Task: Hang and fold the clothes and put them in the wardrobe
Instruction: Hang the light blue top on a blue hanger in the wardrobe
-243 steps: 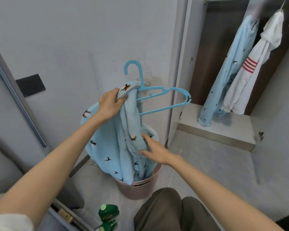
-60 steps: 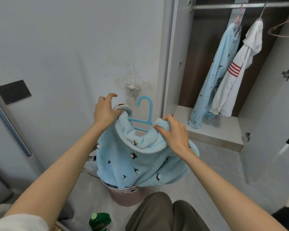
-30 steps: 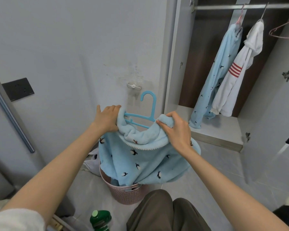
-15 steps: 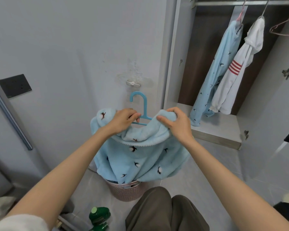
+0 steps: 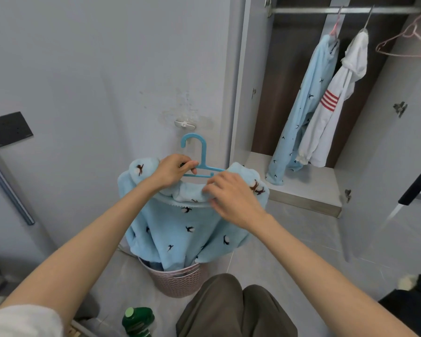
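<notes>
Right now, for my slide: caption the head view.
Left hand holds a blue hanger; right hand grips the blue top on it.

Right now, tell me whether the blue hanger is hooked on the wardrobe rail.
No, the left hand grips the blue hanger in front of the wall, apart from the rail.

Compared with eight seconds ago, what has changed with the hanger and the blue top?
The blue hanger, then sticking out to the right of the fleece top, now sits inside its neck; only hook and middle show. The left hand now grips the hanger's middle; the right hand rose to pinch the collar. The basket and hung clothes stayed.
</notes>
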`<state>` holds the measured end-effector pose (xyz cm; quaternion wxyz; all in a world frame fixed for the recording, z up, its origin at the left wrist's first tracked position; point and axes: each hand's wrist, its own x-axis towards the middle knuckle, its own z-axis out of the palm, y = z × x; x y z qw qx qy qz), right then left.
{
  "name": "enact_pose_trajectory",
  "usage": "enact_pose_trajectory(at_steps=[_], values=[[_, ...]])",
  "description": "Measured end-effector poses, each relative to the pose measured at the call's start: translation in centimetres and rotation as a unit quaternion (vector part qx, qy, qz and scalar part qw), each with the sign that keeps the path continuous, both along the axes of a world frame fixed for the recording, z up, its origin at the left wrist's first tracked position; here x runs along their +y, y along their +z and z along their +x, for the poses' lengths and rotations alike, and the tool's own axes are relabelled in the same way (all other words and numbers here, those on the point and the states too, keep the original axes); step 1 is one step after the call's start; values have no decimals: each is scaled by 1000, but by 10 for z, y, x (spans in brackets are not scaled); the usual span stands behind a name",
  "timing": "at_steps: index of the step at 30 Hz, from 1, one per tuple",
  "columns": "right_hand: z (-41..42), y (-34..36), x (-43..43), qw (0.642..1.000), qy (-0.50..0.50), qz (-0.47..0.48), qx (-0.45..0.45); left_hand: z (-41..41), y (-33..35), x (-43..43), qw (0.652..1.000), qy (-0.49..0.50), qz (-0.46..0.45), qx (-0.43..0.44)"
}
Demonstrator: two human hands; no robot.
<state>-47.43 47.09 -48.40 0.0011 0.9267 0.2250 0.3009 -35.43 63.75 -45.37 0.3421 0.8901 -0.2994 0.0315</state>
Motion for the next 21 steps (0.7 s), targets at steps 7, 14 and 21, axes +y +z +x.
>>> enact_pose_trajectory(at_steps=[7,14,21], values=[[19,-5,34,985,-106,-98,94,-6,11,3,999,-24,28,13],[6,10,31,998,-9,32,-55,-2,12,15,998,-9,44,36],[3,-13,25,1000,-27,12,-7,-7,9,5,998,-1,33,49]])
